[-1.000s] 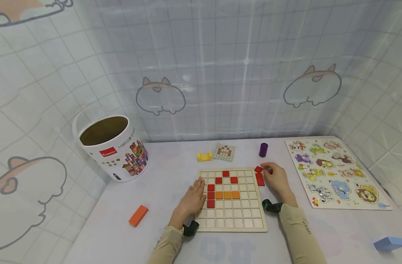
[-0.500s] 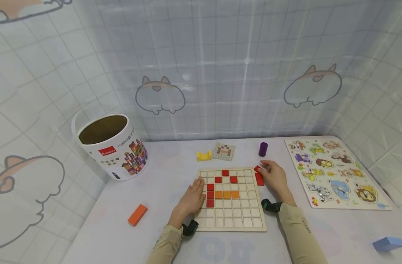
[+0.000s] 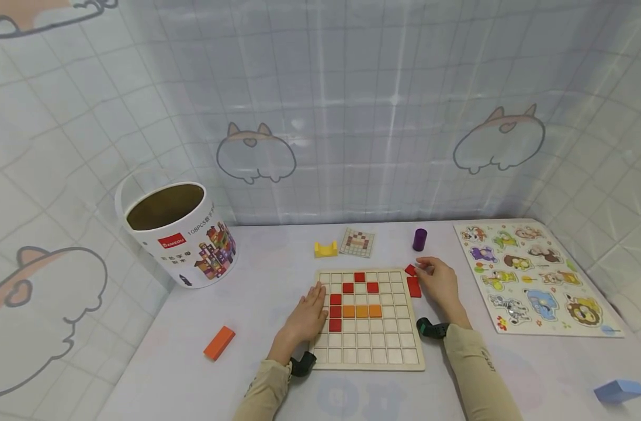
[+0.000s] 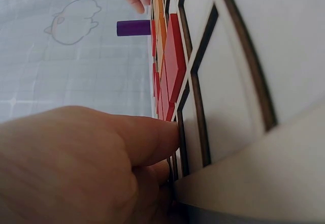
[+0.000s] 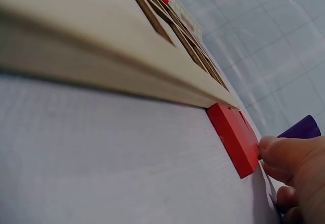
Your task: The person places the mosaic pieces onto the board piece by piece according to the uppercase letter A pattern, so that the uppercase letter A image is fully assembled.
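In the head view my left hand (image 3: pixel 307 313) rests with straight fingers along the left edge of a wooden grid board (image 3: pixel 370 355). The thumb (image 4: pixel 157 137) lies on the board's rim in the left wrist view. Red tiles (image 3: pixel 335 311) and a row of orange tiles (image 3: pixel 361 311) sit in the board's cells. Beyond the board's right edge, my right hand (image 3: pixel 440 286) has thumb and forefinger right at a small red tile (image 3: pixel 411 269). More red tile (image 5: pixel 233 140) lies against the board nearby. I cannot tell whether the fingertips pinch a tile.
A purple cylinder (image 3: pixel 419 240), a small pattern card (image 3: pixel 357 242) and a yellow block (image 3: pixel 326 249) stand behind the board. An animal puzzle (image 3: pixel 538 278) lies right, a white bucket (image 3: pixel 186 260) stands left. An orange block (image 3: pixel 219 343) and a blue block (image 3: pixel 619 390) lie farther out.
The right fingertips moved left onto the small red tile, then drew back slightly right, and more of that tile shows again. The left hand has stayed on the board.
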`<state>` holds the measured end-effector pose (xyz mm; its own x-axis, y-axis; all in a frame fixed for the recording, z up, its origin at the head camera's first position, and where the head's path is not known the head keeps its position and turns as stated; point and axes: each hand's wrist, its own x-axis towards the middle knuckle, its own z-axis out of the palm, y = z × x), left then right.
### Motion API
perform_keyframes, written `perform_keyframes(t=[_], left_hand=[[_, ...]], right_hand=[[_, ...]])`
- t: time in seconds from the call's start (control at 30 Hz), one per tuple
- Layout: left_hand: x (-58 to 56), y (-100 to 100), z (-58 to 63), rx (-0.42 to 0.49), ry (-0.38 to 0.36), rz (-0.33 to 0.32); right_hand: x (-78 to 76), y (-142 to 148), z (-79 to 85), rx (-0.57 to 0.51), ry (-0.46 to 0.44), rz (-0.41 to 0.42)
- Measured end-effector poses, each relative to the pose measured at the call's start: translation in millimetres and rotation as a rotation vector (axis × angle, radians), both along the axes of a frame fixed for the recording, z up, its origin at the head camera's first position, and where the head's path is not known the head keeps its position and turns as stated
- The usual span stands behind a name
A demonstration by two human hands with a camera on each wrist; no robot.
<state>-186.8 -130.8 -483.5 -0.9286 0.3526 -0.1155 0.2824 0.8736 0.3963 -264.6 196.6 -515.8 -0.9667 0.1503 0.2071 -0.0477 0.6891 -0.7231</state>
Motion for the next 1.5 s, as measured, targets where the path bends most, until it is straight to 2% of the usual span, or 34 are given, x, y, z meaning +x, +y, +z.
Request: perform_keyframes(t=[0.33, 0.57, 0.83, 1.07, 1.23, 1.5], left_hand=[[0.3, 0, 0.9, -0.005, 0.005, -0.008], [1.2, 1, 2.2, -0.001, 0.006, -0.004], [1.3, 1, 0.1, -0.002, 0.0, 0.001], [0.3, 1, -1.1, -0.005, 0.001, 0.003], [-0.5, 1, -1.0, -0.001, -0.005, 0.006], [-1.7, 0, -0.5, -0.007, -0.001, 0.004]], right_hand=[[2.6, -1, -0.8, 0.029, 0.005, 0.043], [2.3, 1, -1.4, 0.008, 0.0, 0.015], [5.4, 3, 0.6, 0.015, 0.023, 0.034], [4.8, 4, 1.2, -0.058, -0.033, 0.017], [5.6, 3, 7.4, -0.132, -0.05, 0.026], [9.5, -8, 25.7, -0.163, 0.033, 0.117]])
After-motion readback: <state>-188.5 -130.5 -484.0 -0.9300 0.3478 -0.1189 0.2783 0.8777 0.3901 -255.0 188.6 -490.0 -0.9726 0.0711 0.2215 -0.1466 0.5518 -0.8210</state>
